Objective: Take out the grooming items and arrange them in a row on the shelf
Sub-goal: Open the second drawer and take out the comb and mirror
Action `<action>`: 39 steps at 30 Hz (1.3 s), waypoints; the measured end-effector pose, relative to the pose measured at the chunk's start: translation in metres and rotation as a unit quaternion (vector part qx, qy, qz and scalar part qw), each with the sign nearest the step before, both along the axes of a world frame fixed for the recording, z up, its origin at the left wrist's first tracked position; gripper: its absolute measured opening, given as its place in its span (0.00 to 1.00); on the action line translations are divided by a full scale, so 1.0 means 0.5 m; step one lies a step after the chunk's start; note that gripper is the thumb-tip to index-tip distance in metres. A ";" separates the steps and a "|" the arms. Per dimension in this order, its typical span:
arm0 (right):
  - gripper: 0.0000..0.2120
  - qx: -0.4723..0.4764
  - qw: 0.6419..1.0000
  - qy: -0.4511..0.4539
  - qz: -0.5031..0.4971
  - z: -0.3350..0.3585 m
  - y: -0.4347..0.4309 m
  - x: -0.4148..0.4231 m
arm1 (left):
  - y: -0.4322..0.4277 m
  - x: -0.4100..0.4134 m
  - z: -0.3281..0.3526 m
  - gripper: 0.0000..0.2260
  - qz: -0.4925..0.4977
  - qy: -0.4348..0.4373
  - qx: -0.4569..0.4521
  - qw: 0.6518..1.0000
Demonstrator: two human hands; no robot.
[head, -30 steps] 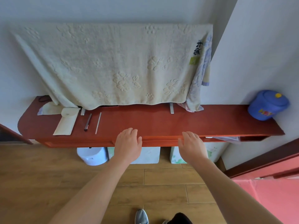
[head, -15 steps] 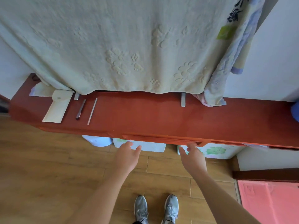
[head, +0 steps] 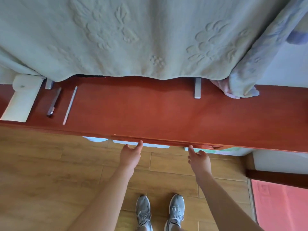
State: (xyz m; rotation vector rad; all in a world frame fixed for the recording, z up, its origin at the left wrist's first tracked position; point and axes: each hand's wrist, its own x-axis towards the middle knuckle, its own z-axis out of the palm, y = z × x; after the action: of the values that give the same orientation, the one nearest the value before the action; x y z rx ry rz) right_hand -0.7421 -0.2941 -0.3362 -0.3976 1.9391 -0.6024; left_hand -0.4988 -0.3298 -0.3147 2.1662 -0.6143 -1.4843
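Red shelf (head: 166,110): cream pouch (head: 21,100) at far left, likely soft and light, best gripped mid-body; left hand (head: 130,155) and right hand (head: 199,160) empty, fingers straight, at front edge.

Cream snap pouch (head: 21,99), dark slim tool (head: 54,102), thin pale file (head: 70,105), side by side, left end of red-brown shelf (head: 158,110)

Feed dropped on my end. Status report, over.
Left hand, right hand open, fingertips at drawer front. Pouch, dark stick, thin file on shelf, left end. Towel overhangs the back.

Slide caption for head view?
Left hand and right hand at front edge of shelf; pouch, dark tool, file lie left.
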 end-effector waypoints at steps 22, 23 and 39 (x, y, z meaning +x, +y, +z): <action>0.04 -0.152 0.946 -0.152 -0.241 -0.013 0.000 0.054 | 0.002 -0.008 -0.064 0.36 0.221 0.280 -0.110 0.928; 0.04 -0.152 0.946 -0.150 -0.243 -0.018 0.011 0.057 | 0.012 -0.004 -0.066 0.35 0.216 0.278 -0.108 0.930; 0.04 -0.129 0.950 -0.138 -0.249 -0.020 0.225 0.091 | 0.223 0.031 -0.060 0.40 0.231 0.273 -0.085 0.930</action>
State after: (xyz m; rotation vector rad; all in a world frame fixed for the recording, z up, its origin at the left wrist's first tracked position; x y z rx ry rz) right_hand -0.6965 -0.1817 -0.3463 0.0296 1.6926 -1.1822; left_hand -0.4836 -0.2184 -0.3449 1.5162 -0.0278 -1.5853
